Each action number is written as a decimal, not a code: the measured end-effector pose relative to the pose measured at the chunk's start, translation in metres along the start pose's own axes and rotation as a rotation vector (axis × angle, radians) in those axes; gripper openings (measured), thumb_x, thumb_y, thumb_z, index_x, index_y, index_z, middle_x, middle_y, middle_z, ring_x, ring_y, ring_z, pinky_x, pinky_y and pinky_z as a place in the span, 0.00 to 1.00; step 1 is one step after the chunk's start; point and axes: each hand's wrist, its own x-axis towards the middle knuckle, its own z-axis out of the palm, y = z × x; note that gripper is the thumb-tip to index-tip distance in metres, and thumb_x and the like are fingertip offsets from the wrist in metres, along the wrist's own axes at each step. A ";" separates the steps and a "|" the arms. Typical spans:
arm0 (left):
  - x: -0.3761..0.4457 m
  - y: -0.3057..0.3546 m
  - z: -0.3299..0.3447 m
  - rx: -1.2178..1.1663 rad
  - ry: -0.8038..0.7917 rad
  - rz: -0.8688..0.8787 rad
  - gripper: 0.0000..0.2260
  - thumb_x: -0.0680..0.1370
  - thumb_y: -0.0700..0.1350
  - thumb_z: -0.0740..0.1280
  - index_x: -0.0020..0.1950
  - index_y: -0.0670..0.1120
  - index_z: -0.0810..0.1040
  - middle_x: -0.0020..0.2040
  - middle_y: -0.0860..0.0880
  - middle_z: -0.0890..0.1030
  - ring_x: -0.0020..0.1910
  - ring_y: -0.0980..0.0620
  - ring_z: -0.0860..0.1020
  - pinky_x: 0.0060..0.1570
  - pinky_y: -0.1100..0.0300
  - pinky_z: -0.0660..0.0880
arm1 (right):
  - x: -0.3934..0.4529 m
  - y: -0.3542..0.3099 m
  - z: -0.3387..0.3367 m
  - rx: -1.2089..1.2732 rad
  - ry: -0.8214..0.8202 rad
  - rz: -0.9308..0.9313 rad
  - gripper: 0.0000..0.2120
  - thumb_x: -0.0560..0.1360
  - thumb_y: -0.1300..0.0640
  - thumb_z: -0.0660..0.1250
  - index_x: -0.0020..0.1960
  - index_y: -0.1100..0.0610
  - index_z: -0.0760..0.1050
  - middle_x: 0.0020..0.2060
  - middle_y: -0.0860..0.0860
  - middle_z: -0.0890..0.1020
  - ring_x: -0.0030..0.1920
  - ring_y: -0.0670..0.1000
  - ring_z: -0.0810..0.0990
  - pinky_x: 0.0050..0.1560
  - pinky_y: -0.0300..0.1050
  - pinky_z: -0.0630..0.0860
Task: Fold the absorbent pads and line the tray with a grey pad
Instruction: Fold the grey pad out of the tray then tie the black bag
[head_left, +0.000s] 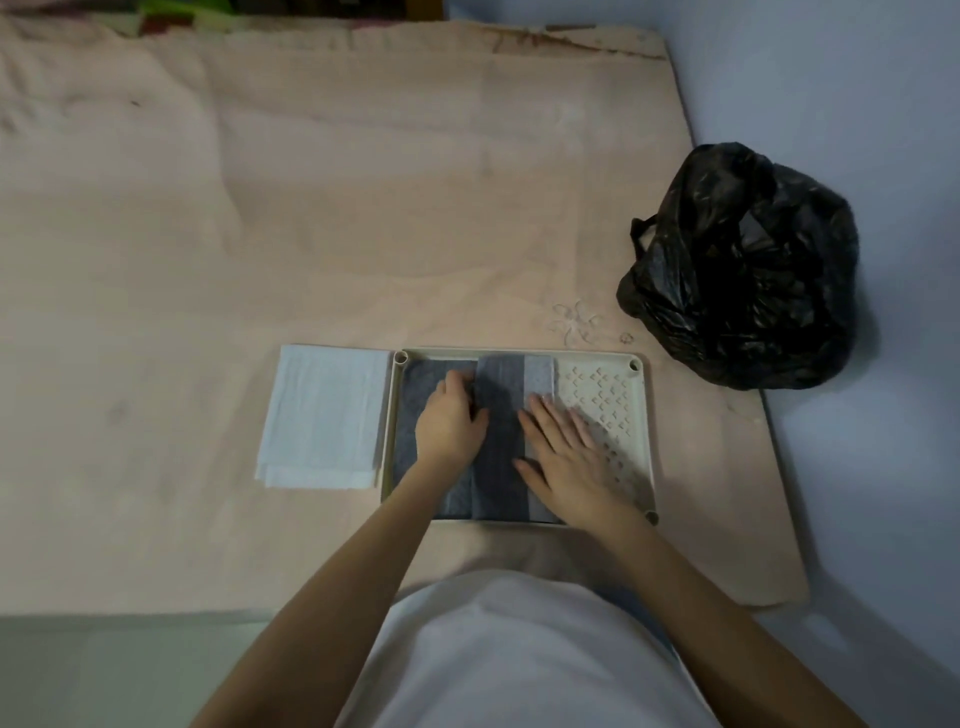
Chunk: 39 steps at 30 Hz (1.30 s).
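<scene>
A cream tray (641, 415) with a perforated floor lies on the bed in front of me. A grey pad (501, 379) lies folded in overlapping panels over the tray's left and middle part; the right part shows bare perforations. My left hand (451, 421) rests on the pad's left panel with fingers bent at a fold edge; whether it pinches the fold is unclear. My right hand (563, 449) lies flat with straight fingers, pressing the pad's right edge and the tray floor. A stack of folded white pads (322, 415) sits just left of the tray.
A crumpled black plastic bag (743, 270) stands at the bed's right edge, beyond the tray. A wide stretch of pink sheet (311, 208) extends behind and to the left. A blue wall (857, 104) borders the right side.
</scene>
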 end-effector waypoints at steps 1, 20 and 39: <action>-0.003 -0.001 0.001 0.131 0.056 0.079 0.17 0.75 0.43 0.66 0.62 0.40 0.71 0.57 0.41 0.76 0.56 0.41 0.75 0.49 0.49 0.73 | 0.001 0.000 0.002 -0.025 -0.006 0.000 0.30 0.81 0.43 0.50 0.77 0.57 0.49 0.77 0.54 0.48 0.76 0.53 0.42 0.75 0.52 0.37; 0.007 -0.016 0.035 0.557 -0.119 0.525 0.26 0.82 0.53 0.44 0.76 0.40 0.49 0.77 0.43 0.52 0.77 0.46 0.47 0.75 0.50 0.40 | 0.004 0.002 0.014 -0.121 0.052 0.022 0.32 0.79 0.43 0.47 0.74 0.63 0.57 0.74 0.60 0.59 0.75 0.58 0.55 0.74 0.59 0.54; 0.008 -0.016 0.029 0.520 -0.040 0.471 0.28 0.80 0.54 0.50 0.74 0.38 0.60 0.75 0.41 0.60 0.75 0.45 0.57 0.74 0.45 0.54 | 0.047 0.023 0.010 -0.158 0.099 -0.044 0.27 0.81 0.49 0.46 0.74 0.64 0.56 0.74 0.59 0.60 0.75 0.56 0.57 0.74 0.58 0.56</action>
